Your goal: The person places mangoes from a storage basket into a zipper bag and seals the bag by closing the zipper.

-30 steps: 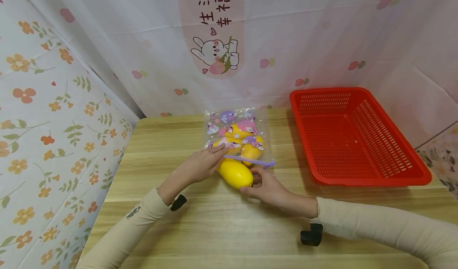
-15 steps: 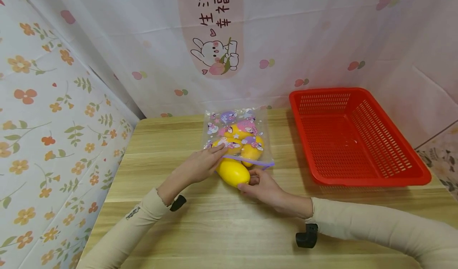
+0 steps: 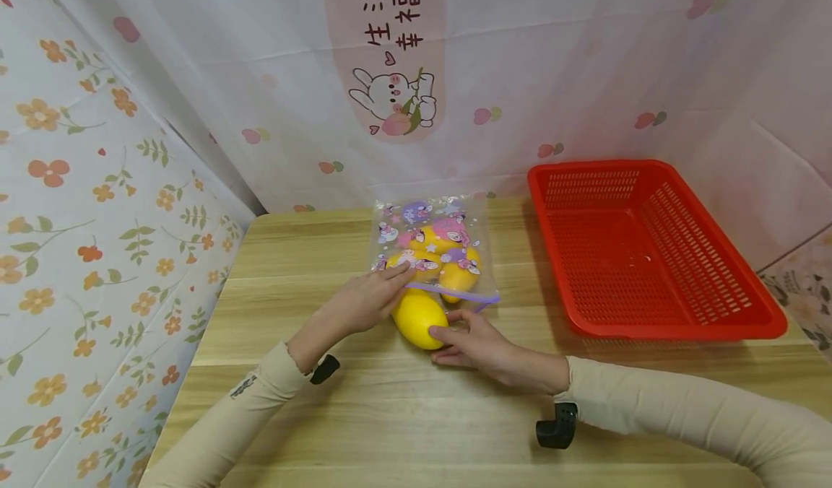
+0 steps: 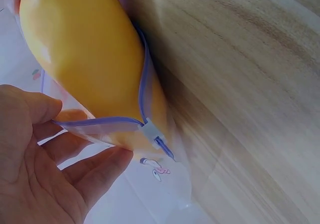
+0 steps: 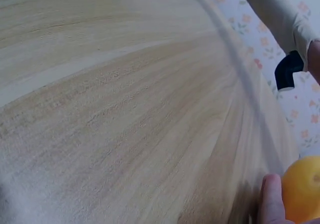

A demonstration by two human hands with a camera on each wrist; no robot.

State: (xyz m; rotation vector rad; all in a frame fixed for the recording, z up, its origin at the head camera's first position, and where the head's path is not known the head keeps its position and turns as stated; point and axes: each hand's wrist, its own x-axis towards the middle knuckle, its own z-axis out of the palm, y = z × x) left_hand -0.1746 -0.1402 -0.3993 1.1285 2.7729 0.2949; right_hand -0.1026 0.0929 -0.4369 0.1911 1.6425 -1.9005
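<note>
A clear, printed zip bag [image 3: 383, 221] with a purple zip lies on the table, with several yellow fruits inside. At its mouth sits a smooth, oval yellow fruit [image 3: 419, 320], part in and part out. My left hand [image 3: 364, 302] pinches the edge of the bag's mouth; thumb and fingers grip the purple strip [image 4: 100, 120] in the left wrist view. My right hand [image 3: 477, 345] holds the outer end of the fruit, thumb on it and fingers around its side. In the right wrist view only that end [image 5: 305, 186] and part of the hand show.
A red perforated plastic basket [image 3: 672, 329] stands on the right of the wooden table [image 3: 390, 430]. Flowered cloth [image 3: 97, 257] hangs along the left and a printed curtain [image 3: 552, 55] behind the table. A white zip slider [image 4: 151, 131] sits on the purple strip.
My right hand has moved slightly left, its thumb shifting onto the fruit. The fruit's outer end has swung left and a little down. My left hand and the bag look almost unmoved.
</note>
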